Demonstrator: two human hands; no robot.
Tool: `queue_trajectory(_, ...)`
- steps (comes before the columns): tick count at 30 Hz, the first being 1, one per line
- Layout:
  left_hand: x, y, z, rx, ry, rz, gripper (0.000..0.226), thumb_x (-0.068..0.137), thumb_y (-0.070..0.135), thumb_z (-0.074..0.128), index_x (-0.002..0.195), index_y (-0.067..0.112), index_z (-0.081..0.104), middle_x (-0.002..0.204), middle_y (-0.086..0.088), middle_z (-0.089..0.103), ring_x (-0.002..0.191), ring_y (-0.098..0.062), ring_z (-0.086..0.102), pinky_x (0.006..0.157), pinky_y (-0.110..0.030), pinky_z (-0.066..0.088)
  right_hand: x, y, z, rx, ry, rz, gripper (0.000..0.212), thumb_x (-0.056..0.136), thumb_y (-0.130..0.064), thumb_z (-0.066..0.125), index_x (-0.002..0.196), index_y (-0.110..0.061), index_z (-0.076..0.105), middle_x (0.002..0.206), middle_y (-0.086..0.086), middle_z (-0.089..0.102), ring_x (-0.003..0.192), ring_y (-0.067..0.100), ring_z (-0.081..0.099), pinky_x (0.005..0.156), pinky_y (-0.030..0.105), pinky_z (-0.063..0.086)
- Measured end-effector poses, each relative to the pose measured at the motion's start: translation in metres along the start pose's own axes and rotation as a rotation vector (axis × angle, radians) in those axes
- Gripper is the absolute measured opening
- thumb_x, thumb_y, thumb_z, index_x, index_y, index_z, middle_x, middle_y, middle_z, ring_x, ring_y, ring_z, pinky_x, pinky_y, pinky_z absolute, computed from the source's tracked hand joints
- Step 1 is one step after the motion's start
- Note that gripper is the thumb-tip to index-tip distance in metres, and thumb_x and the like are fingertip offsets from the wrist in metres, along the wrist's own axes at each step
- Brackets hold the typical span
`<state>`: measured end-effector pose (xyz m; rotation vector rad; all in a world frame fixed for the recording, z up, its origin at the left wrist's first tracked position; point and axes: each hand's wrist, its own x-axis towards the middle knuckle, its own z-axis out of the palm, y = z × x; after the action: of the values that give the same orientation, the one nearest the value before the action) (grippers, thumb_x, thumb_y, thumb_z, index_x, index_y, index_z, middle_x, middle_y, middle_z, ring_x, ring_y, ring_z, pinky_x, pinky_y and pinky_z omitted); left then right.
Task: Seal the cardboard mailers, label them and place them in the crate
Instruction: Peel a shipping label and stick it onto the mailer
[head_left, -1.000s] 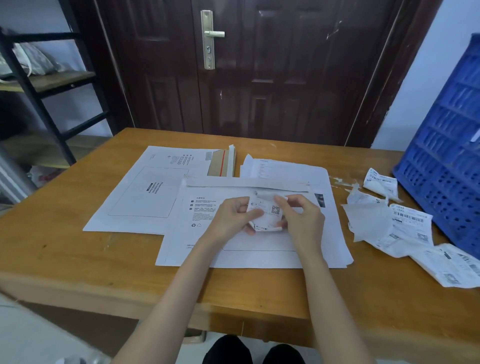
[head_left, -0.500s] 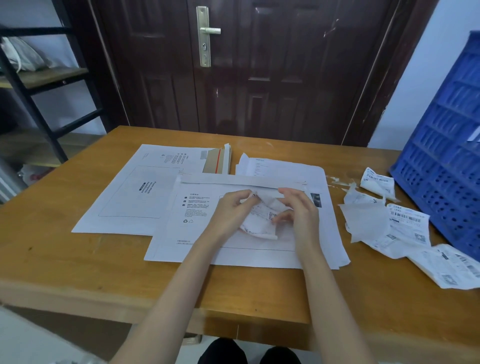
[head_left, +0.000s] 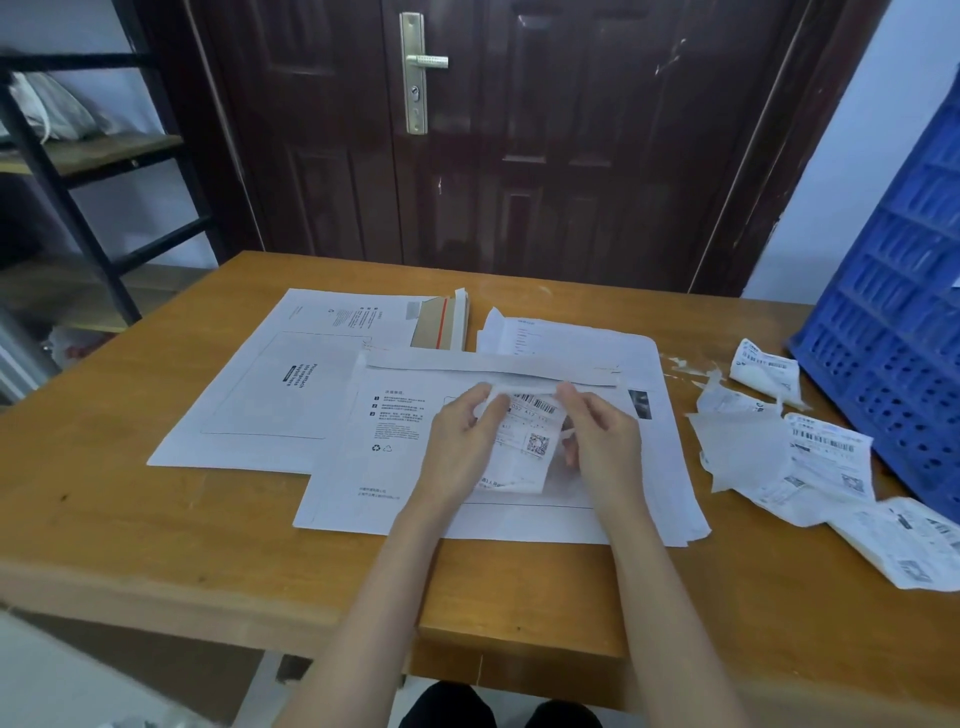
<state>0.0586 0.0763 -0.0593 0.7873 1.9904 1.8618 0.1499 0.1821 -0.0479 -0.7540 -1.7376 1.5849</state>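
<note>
both hands pinch label (head_left: 527, 436) | left hand (head_left: 460, 447) | right hand (head_left: 602, 441)

Both hands (head_left: 530, 441) pinching label (head_left: 530, 441)

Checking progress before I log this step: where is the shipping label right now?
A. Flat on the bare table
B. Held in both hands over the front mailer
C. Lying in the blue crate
B: the left hand and right hand pinch the shipping label above the front mailer.

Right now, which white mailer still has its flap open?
The far-left mailer: its brown flap with the red strip stands open; the mailer under the hands is folded shut.
</note>
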Motion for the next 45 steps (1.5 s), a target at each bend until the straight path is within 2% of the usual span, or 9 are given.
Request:
queue_trajectory(3, -0.003, 0.006, -0.002, 0.018, -0.016, 0.033, 0.026, 0.088, 0.033, 0.045, 0.102, 0.028, 0.067, 0.088, -0.008, 0.07, 0.078, -0.037, 0.06, 0.063, -0.039, 0.047, -0.001, -0.002, 0.002, -0.002, -0.008, 0.011, 0.032, 0.088, -0.043, 0.062, 0.084, -0.013, 0.071, 0.062, 0.006, 0.061, 0.048, 0.006, 0.048, 0.053, 0.019, 0.041)
queue_trajectory(10, -0.004, 0.004, -0.002, -0.046, 0.004, 0.004, 0.022, 0.094, 0.029, 0.049, 0.089, 0.015, 0.066, 0.08, -0.022, 0.065, 0.067, -0.03, 0.054, 0.062, -0.036, 0.042, -0.002, -0.002, 0.0, 0.001, -0.073, -0.028, 0.024, 0.075, -0.033, 0.079, 0.094, -0.022, 0.067, 0.067, 0.0, 0.06, 0.061, 0.009, 0.054, 0.06, 0.025, 0.041)
queue_trajectory(14, -0.001, 0.001, -0.001, -0.045, 0.041, 0.005, 0.041, 0.086, 0.051, 0.048, 0.085, 0.012, 0.062, 0.075, -0.029, 0.055, 0.065, -0.022, 0.048, 0.06, -0.035, 0.039, -0.002, 0.0, -0.001, -0.057, -0.121, -0.052, 0.022, 0.077, -0.023, 0.079, 0.094, -0.021, 0.066, 0.068, -0.001, 0.059, 0.062, 0.009, 0.055, 0.056, 0.018, 0.042)
queue_trajectory(20, -0.005, 0.0, 0.001, 0.142, 0.146, 0.151, 0.029, 0.085, 0.039, 0.058, 0.065, 0.018, 0.064, 0.054, -0.004, 0.048, 0.049, -0.017, 0.04, 0.053, -0.03, 0.033, -0.001, 0.004, -0.002, 0.0, 0.036, -0.017, 0.022, 0.094, -0.027, 0.058, 0.085, -0.012, 0.071, 0.076, 0.005, 0.071, 0.063, 0.009, 0.062, 0.052, 0.017, 0.048)
queue_trajectory(23, -0.001, -0.001, 0.001, 0.237, 0.239, 0.2, 0.016, 0.085, 0.029, 0.066, 0.074, 0.02, 0.075, 0.074, 0.003, 0.06, 0.059, -0.008, 0.055, 0.06, -0.027, 0.044, -0.002, 0.005, 0.001, -0.009, 0.03, -0.005, 0.023, 0.095, -0.028, 0.056, 0.088, -0.012, 0.071, 0.081, 0.0, 0.072, 0.072, 0.009, 0.069, 0.053, 0.018, 0.051)
queue_trajectory(28, -0.003, 0.001, -0.001, 0.087, 0.152, 0.07, 0.016, 0.084, 0.011, 0.069, 0.094, 0.022, 0.074, 0.049, 0.009, 0.053, 0.059, -0.014, 0.064, 0.066, -0.022, 0.05, -0.002, 0.005, 0.003, -0.058, 0.011, -0.014, 0.019, 0.091, -0.03, 0.061, 0.083, -0.014, 0.068, 0.078, 0.004, 0.071, 0.072, 0.013, 0.067, 0.055, 0.028, 0.051)
queue_trajectory(37, 0.0, 0.001, -0.006, -0.09, 0.163, -0.057, 0.013, 0.088, 0.008, 0.064, 0.078, 0.0, 0.062, 0.047, -0.006, 0.043, 0.03, -0.019, 0.042, 0.036, -0.02, 0.033, 0.002, 0.007, 0.0, -0.065, -0.024, -0.012, 0.008, 0.086, -0.021, 0.068, 0.088, -0.028, 0.064, 0.062, -0.006, 0.06, 0.069, 0.016, 0.06, 0.071, 0.036, 0.047)
queue_trajectory(41, 0.003, 0.003, -0.003, 0.041, 0.132, -0.076, 0.026, 0.09, 0.017, 0.063, 0.071, -0.001, 0.062, 0.045, -0.01, 0.051, 0.031, -0.021, 0.044, 0.035, -0.02, 0.036, 0.001, 0.006, 0.0, -0.152, 0.023, -0.009, 0.01, 0.084, -0.026, 0.069, 0.084, -0.02, 0.061, 0.064, 0.008, 0.066, 0.067, 0.029, 0.062, 0.059, 0.031, 0.044)
queue_trajectory(45, 0.01, 0.004, -0.002, 0.208, 0.092, -0.101, 0.028, 0.091, 0.02, 0.062, 0.072, -0.001, 0.063, 0.052, -0.015, 0.057, 0.029, -0.014, 0.046, 0.033, -0.018, 0.036, 0.004, 0.008, 0.003, -0.311, 0.101, 0.003, 0.015, 0.083, -0.028, 0.071, 0.081, -0.016, 0.063, 0.066, 0.0, 0.065, 0.055, 0.013, 0.056, 0.046, 0.017, 0.037)
